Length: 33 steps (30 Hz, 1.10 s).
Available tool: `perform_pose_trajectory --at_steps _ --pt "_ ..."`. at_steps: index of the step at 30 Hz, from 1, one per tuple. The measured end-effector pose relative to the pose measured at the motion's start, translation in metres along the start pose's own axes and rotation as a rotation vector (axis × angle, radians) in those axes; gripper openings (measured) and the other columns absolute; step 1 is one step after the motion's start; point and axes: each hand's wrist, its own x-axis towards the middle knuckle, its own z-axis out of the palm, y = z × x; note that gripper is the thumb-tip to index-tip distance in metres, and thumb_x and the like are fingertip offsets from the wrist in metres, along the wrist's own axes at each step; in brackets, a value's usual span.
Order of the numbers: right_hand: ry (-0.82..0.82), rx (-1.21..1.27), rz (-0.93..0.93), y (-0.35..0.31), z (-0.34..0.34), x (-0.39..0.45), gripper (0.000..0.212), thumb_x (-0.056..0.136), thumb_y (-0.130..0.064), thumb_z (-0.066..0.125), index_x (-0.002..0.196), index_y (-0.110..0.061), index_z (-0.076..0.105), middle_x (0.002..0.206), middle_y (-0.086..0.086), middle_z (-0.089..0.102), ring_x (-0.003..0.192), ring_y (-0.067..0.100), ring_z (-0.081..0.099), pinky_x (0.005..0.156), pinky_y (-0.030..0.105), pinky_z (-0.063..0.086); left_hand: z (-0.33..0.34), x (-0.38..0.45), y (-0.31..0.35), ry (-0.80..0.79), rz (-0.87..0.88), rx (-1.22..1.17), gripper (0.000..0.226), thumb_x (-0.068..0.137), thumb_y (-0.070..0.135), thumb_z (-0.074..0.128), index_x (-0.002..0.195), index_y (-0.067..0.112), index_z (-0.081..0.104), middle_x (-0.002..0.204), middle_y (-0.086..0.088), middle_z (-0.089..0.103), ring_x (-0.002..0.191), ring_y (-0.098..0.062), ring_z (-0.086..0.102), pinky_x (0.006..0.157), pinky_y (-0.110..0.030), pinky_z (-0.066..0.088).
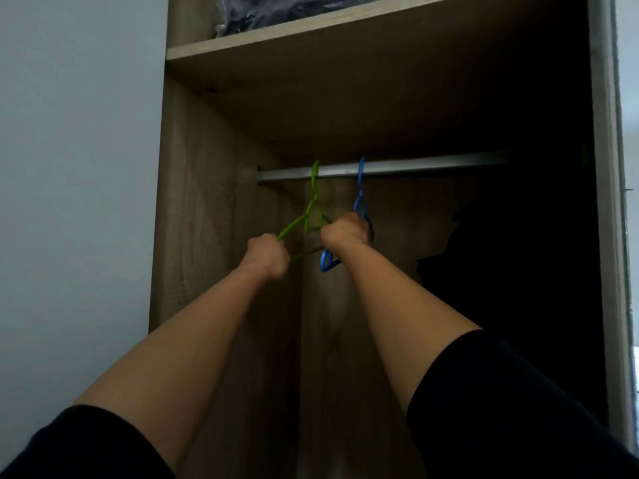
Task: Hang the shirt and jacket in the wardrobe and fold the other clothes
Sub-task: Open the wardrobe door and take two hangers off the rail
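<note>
Both hands are raised into the wardrobe (207, 209), each with its grip closed on a hanger. Left hand (266, 255) curls its fingers round the lower arm of the green hanger (313, 205); right hand (345, 231) is wrapped round the body of the blue hanger (360, 188). Both hangers are thin, bare plastic, and their hooks sit over the metal rail (397, 167) near its left end, green to the left, blue just beside it. Neither carries a garment. Dark clothing (511, 271) hangs in shadow toward the rail's right end. Above the rail, a wood-grain shelf (276, 43) holds a bundle of dark items wrapped in plastic (262, 12). A pale wall (76, 167) adjoins the wardrobe's left side.
</note>
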Motion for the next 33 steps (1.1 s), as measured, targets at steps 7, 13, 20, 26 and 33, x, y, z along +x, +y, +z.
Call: perform_pose_trajectory --at_steps 7,13,20,26,33 --pt "-0.011 -0.003 0.001 0.002 0.001 0.001 0.030 0.090 -0.022 0.051 0.114 -0.005 0.056 0.117 0.015 0.062 0.103 0.031 0.064 0.084 0.037 0.055 -0.005 0.005 -0.013 0.149 0.032 -0.126 0.035 0.102 0.017 0.031 0.115 -0.004 0.055 0.115 -0.024 0.063 0.109 -0.040 0.059 0.096 -0.040 0.045" --pt "-0.020 0.030 -0.025 0.001 -0.003 -0.008 0.035 0.089 -0.026 0.049 0.118 -0.007 0.054 0.118 0.013 0.061 0.104 0.030 0.062 0.089 0.041 0.053 -0.013 -0.009 -0.025 0.226 0.029 -0.209 0.032 0.101 0.018 0.034 0.107 -0.001 0.059 0.101 -0.024 0.068 0.098 -0.039 0.065 0.090 -0.040 0.050" --pt "0.039 0.142 -0.030 -0.008 -0.015 -0.030 0.054 0.097 -0.040 0.036 0.139 -0.006 0.039 0.133 0.017 0.052 0.118 0.034 0.053 0.098 0.041 0.044 -0.036 -0.050 -0.043 0.339 -0.024 -0.171 0.034 0.101 0.024 0.034 0.107 0.001 0.059 0.098 -0.022 0.068 0.090 -0.035 0.067 0.087 -0.042 0.052" --pt "0.213 0.026 -0.139 -0.019 -0.039 -0.078 0.058 0.097 -0.041 0.033 0.147 -0.013 0.024 0.143 0.019 0.037 0.130 0.033 0.038 0.106 0.049 0.033 -0.084 -0.104 -0.054 0.388 -0.045 -0.079 0.035 0.101 0.022 0.033 0.105 -0.002 0.058 0.098 -0.025 0.069 0.095 -0.040 0.066 0.091 -0.043 0.049" --pt "0.170 0.017 -0.480 -0.076 -0.062 -0.172 0.052 0.093 -0.022 0.040 0.143 -0.012 0.033 0.148 0.010 0.034 0.136 0.027 0.031 0.106 0.045 0.029 -0.178 -0.221 -0.064 0.452 -0.091 -0.267 0.019 0.100 0.019 0.033 0.097 0.013 0.051 0.098 -0.017 0.068 0.082 -0.026 0.069 0.078 -0.040 0.057"
